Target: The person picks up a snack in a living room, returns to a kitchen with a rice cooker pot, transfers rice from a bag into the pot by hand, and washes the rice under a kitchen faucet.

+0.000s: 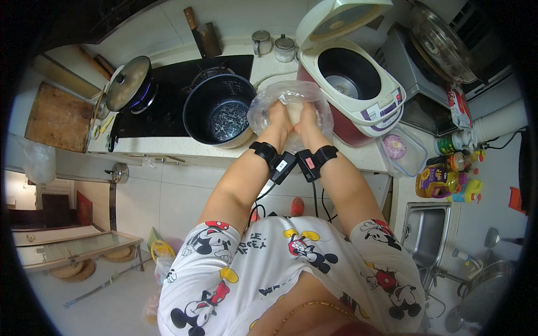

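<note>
Both my left hand (279, 115) and my right hand (307, 117) reach into a clear plastic bag (262, 111) over the counter. Pale, rice-like grains (295, 110) lie between them; the fingertips are buried, so whether either hand grips anything is unclear. Left of the bag stands a dark inner cooking pot (193, 101) with measuring marks inside, at the edge of the gas hob. On the bag's right, a red and white rice cooker (351, 126) has its lid (342, 21) raised, showing a dark interior.
A lidded pan (129, 84) sits over a lit burner at left. Behind are a cleaver (209, 40) and glass jars (284, 48). A plastic container (410, 157) with a purple onion half, oil bottles (437, 180) and a sink (424, 235) are at right.
</note>
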`<state>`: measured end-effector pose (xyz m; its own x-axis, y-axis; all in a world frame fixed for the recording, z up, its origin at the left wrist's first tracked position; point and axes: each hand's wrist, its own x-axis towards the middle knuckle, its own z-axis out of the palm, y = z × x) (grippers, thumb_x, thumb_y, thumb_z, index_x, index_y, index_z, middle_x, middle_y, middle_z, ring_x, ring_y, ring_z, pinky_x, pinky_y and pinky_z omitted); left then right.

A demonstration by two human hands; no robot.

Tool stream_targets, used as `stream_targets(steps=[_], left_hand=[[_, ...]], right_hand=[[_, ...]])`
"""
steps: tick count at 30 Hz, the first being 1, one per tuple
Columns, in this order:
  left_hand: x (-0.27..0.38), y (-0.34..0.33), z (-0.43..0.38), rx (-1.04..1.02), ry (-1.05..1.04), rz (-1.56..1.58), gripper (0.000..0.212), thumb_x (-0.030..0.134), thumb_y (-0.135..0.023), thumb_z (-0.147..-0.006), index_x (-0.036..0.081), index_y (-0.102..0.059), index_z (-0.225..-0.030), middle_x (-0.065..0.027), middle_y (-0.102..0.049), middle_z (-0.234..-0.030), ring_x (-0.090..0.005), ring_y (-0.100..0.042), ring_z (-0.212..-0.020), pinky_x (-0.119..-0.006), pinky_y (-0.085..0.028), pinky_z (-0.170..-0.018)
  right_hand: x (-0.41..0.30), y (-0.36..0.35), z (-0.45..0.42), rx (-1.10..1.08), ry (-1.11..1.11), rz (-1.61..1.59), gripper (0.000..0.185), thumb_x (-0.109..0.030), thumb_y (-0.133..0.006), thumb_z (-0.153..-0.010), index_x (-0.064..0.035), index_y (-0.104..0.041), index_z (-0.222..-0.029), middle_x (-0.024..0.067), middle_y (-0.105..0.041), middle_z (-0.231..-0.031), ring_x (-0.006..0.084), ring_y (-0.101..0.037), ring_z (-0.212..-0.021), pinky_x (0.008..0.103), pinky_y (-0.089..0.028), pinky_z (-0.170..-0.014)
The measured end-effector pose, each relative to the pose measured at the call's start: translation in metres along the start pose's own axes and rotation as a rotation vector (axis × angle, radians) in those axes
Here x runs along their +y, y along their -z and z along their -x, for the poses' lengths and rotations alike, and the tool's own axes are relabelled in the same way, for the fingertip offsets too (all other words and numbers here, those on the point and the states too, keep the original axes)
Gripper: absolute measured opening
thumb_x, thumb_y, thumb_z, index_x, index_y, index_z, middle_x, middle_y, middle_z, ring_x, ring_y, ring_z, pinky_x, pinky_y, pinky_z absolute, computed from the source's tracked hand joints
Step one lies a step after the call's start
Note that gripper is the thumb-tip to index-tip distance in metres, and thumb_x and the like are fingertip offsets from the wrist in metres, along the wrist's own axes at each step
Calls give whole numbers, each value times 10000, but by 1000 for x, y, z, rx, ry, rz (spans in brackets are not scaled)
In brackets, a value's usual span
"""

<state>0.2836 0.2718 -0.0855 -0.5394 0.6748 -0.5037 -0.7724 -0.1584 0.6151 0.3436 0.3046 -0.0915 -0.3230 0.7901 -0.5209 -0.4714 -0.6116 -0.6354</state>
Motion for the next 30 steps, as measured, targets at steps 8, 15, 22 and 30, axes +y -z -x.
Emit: stream_targets(steps=[8, 15, 22, 30], left_hand=[[11, -8, 64, -53, -196, 94, 308, 215, -444, -910, 10, -523, -1126, -125, -560, -1078, -250, -556, -962, -364, -457, -854], [27, 20, 81, -134, -231, 200, 308, 255, -436, -924, 4, -544, -1066, -134, -574, -1030, -245, -572, -908, -364, -481, -807], [37, 7, 110, -196, -188, 242, 286, 270, -419, -932, 23, -560, -962, -115, -595, -913, -234, -592, -805, -357, -510, -725], [40, 8, 134, -266, -183, 220, 319, 290, -397, -944, 12, -550, -984, -133, -590, -941, -263, -593, -838, -397, -505, -763]], right_hand=[[-2, 1, 39, -119, 84, -203, 357, -250, -472, -894, -3, -498, -1151, 129, -558, -1114, 266, -563, -996, 392, -475, -844], [11, -21, 94, -172, 187, -238, 329, -224, -492, -890, 15, -511, -1115, 129, -566, -1097, 259, -585, -956, 367, -492, -818], [-1, -28, 123, -196, 248, -239, 358, -251, -474, -901, 26, -503, -1125, 136, -575, -1084, 252, -582, -962, 358, -479, -839], [-2, -23, 146, -86, 361, -172, 319, -238, -487, -886, 40, -543, -1031, 140, -595, -999, 239, -609, -873, 347, -510, -752]])
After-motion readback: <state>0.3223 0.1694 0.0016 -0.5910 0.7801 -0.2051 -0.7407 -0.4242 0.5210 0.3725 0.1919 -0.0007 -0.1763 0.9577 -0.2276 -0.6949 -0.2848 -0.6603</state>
